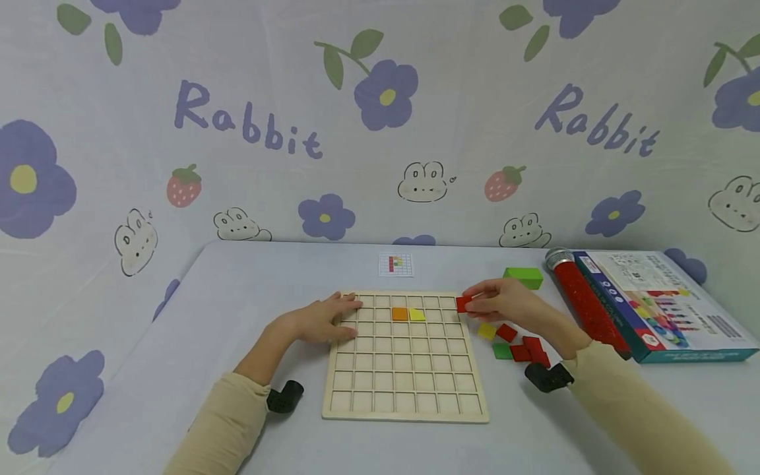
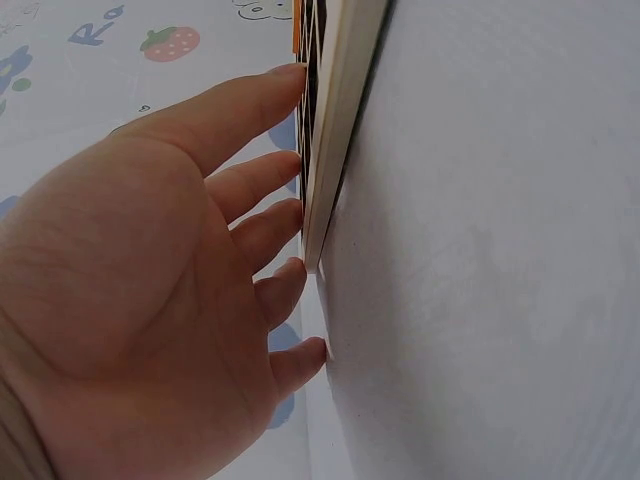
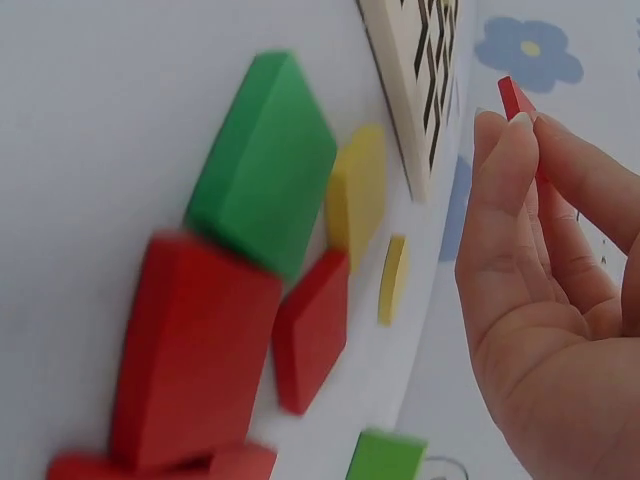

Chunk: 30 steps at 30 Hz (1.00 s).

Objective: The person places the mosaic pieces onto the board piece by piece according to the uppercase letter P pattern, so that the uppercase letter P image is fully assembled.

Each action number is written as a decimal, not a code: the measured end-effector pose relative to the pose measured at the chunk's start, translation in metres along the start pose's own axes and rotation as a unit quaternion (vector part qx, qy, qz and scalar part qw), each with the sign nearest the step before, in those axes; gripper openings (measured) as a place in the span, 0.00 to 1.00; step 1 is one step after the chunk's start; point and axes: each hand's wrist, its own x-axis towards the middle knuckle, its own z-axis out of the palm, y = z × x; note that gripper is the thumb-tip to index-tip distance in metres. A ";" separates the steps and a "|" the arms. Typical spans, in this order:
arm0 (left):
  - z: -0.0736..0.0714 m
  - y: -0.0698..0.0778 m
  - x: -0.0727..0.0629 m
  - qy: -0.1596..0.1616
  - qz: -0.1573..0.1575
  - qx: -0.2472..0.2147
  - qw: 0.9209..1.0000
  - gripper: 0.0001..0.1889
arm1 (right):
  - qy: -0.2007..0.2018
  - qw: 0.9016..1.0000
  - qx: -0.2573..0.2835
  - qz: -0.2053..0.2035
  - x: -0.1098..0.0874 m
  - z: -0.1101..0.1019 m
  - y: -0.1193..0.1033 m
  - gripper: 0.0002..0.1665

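A wooden grid board (image 1: 406,417) lies on the table, with an orange tile (image 1: 400,314) and a yellow tile (image 1: 417,315) side by side in its upper cells. My left hand (image 1: 317,321) rests on the board's left edge, fingers extended; the left wrist view shows the thumb (image 2: 240,110) and fingertips along that edge. Between thumb and fingers, my right hand (image 1: 513,305) pinches a red tile (image 1: 463,304) over the board's upper right edge. Below this hand lie loose tiles: a yellow one (image 1: 487,331), a green one (image 1: 502,351) and several red ones (image 1: 532,344).
A small card with a coloured grid pattern (image 1: 396,264) lies behind the board. At the right stand a light green block (image 1: 522,278), a red microphone (image 1: 588,303) and a flat printed box (image 1: 683,310). A patterned cloth (image 1: 285,178) hangs behind the table.
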 end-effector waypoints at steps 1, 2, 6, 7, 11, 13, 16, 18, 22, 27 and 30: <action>0.000 0.000 0.000 0.000 -0.001 0.001 1.000 0.34 | 0.000 1.000 -0.001 0.000 0.001 0.003 -0.001 0.25; 0.000 -0.001 0.001 -0.001 -0.002 0.002 1.000 0.34 | 0.000 1.000 -0.002 -0.001 0.002 0.005 -0.003 0.25; 0.001 -0.002 0.002 0.000 0.000 0.003 1.000 0.34 | -0.008 1.000 0.008 0.002 0.007 0.014 -0.009 0.23; 0.001 -0.003 0.002 0.000 0.000 0.003 1.000 0.34 | -0.011 1.000 0.014 0.003 0.008 0.016 -0.010 0.22; 0.001 -0.003 0.002 0.003 0.003 0.001 1.000 0.33 | -0.023 0.999 0.026 -0.001 0.013 0.025 -0.016 0.20; 0.000 -0.003 0.001 0.002 0.002 0.001 1.000 0.33 | -0.027 0.999 0.031 -0.003 0.016 0.029 -0.018 0.20; 0.000 -0.003 0.001 0.002 0.000 0.003 1.000 0.33 | -0.031 0.999 0.033 -0.002 0.019 0.036 -0.021 0.19; 0.000 -0.002 0.001 0.002 0.000 0.004 1.000 0.33 | -0.036 0.999 0.037 -0.001 0.022 0.040 -0.023 0.20; -0.001 0.000 0.000 0.000 -0.004 0.004 1.000 0.33 | -0.046 0.997 0.057 -0.005 0.025 0.048 -0.026 0.20; -0.001 0.001 0.000 0.000 -0.009 0.005 1.000 0.33 | -0.063 0.994 0.087 -0.022 0.028 0.058 -0.031 0.19; -0.001 0.002 0.000 0.001 -0.011 0.006 1.000 0.33 | -0.069 0.993 0.095 -0.026 0.031 0.063 -0.034 0.19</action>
